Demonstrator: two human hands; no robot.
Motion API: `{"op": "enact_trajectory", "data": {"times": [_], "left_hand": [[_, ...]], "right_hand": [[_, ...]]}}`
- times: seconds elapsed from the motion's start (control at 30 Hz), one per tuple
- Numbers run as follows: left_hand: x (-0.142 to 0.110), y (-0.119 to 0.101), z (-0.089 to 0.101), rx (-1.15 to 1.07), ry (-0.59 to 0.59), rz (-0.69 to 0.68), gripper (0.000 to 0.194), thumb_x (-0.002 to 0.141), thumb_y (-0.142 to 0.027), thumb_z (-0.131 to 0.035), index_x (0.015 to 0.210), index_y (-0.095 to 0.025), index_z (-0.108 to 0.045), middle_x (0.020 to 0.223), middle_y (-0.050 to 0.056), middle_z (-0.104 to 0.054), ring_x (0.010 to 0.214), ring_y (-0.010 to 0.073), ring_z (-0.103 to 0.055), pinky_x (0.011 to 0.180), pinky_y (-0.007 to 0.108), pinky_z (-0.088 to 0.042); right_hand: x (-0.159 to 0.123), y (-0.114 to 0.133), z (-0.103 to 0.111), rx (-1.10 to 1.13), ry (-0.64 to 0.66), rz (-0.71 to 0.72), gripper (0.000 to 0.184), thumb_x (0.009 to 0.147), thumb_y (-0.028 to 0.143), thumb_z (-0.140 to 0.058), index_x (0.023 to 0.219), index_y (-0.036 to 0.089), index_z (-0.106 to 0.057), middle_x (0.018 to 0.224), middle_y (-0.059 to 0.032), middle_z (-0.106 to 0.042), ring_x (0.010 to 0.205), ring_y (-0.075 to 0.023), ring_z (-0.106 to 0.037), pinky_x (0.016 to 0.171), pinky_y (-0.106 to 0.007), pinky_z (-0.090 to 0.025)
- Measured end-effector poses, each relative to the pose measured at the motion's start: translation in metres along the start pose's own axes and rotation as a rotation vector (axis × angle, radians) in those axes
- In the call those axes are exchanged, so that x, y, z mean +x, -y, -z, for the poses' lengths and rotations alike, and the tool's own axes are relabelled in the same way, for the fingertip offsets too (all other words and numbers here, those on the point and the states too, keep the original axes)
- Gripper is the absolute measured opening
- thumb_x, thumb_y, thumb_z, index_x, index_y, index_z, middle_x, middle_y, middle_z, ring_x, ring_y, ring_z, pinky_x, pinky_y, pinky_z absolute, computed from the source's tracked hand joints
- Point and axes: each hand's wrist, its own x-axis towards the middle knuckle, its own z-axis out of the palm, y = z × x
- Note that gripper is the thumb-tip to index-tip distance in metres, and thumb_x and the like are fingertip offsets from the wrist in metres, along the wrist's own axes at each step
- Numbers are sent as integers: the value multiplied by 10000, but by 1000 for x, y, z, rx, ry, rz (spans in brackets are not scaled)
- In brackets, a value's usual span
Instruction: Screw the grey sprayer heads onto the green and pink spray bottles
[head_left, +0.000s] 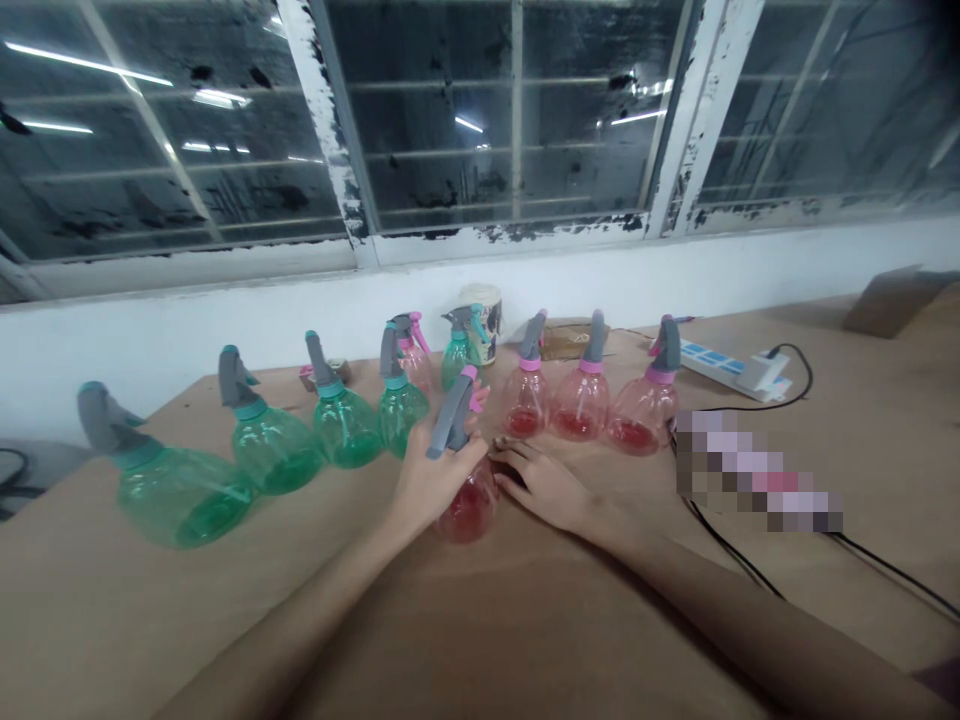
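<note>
Brown tabletop [517, 620] holds a cup [489, 299], print [493, 320] unreadable; left grip [431, 470] clasps a pink bottle [466, 515], right grip [546, 490] I can't tell.

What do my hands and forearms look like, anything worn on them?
Your left hand and right hand are bare, with no gloves, rings or watch visible. The forearms look uncovered; a dark purplish patch in the lower right corner may be a sleeve.
</note>
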Motion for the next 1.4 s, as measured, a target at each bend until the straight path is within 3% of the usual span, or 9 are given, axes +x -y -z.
{"op": "enact_trajectory", "data": {"times": [0.17,0.4,0.57,0.73,0.9,1.17,1.4], "left_hand": [[2,1,-1,-115,49,-31,384,695,-114,-518,1056,-230,-583,1051,33,-649,864,161,-630,769,280,-492],[3,-1,-2,-38,19,-52,234,705,-213,-591,939,-210,-585,955,45,-660,794,167,-631,750,302,-491],[1,-7,0,64,-14,-63,122,700,-245,-600,814,-207,-575,770,14,-637,649,150,-586,685,287,-465],[-1,-11,3,84,36,-84,48,718,-237,-578,723,-209,-540,664,-17,-576,564,124,-528,586,245,-431],[-1,-4,4,85,-6,-62,229,732,-282,-587,953,-225,-603,618,-26,-570,519,123,-495,582,251,-431],[0,1,3,137,-31,-31,427,748,-324,-579,1160,-215,-537,548,-59,-436,490,104,-406,564,233,-410],[-1,1,0,63,-50,-3,411,734,-291,-588,1136,-212,-560,701,-3,-595,606,138,-555,631,263,-456]], "right_hand": [[0,-1,-1,-1,6,2,334,879,284,-425,1159,139,-537,1223,-118,-540,1191,-202,-444,1017,-369,-357],[0,1,2,10,20,-3,321,882,287,-425,1142,138,-540,1221,-123,-537,1177,-193,-456,1012,-357,-357],[0,1,2,18,10,9,313,877,274,-432,1150,154,-528,1219,-114,-540,1184,-195,-451,1011,-368,-359],[0,1,3,17,15,10,307,883,284,-424,1140,158,-533,1225,-112,-535,1180,-197,-455,1008,-372,-362],[0,1,2,1,20,1,325,885,288,-426,1151,136,-536,1219,-124,-540,1188,-198,-446,1017,-361,-354],[0,2,2,-1,6,8,324,886,291,-424,1156,151,-537,1210,-113,-551,1197,-199,-441,1019,-382,-356],[0,2,2,13,8,3,320,879,283,-433,1148,148,-540,1207,-120,-553,1198,-199,-441,1014,-380,-363]]}}
